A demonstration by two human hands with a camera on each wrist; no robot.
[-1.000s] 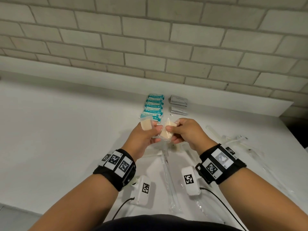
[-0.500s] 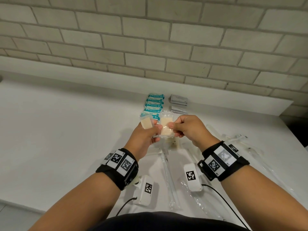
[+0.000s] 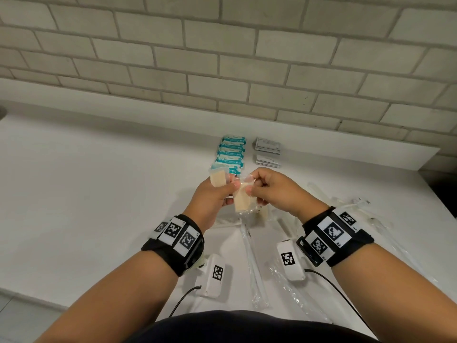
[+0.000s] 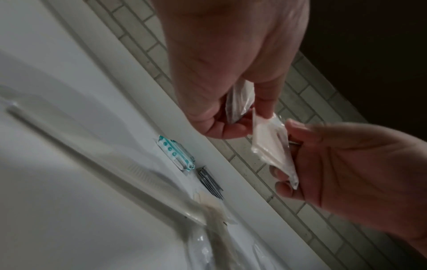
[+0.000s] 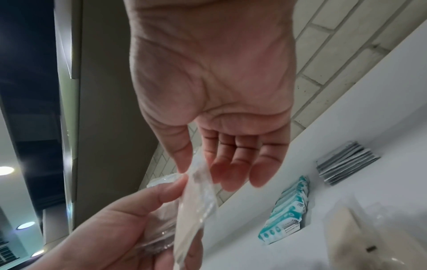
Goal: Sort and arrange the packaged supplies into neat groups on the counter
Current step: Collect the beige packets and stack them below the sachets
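Both hands hover close together above the white counter [image 3: 99, 194]. My left hand [image 3: 228, 186] pinches a clear packet with a tan pad [image 3: 218, 179], held upright; that packet [image 4: 239, 102] also shows under the left palm. My right hand [image 3: 248, 186] pinches the top of a second tan pad packet [image 3: 243, 201], which hangs tilted between the hands. The second packet [image 4: 272, 146] touches my left thumb. My right thumb and forefinger close on the second packet [image 5: 196, 191]. Behind the hands lie a row of teal packets [image 3: 232, 154] and a stack of grey sachets [image 3: 268, 152].
Long clear-wrapped items [image 3: 254, 263] lie on the counter below the hands, and more clear wrappers [image 3: 358, 201] to the right. Another tan pad packet [image 5: 346, 228] lies on the counter near the teal row. A raised ledge and a brick wall [image 3: 222, 58] close the back.
The second pad packet has tipped from upright to hanging downward in my right hand's pinch. Both hands have stayed close together above the counter.
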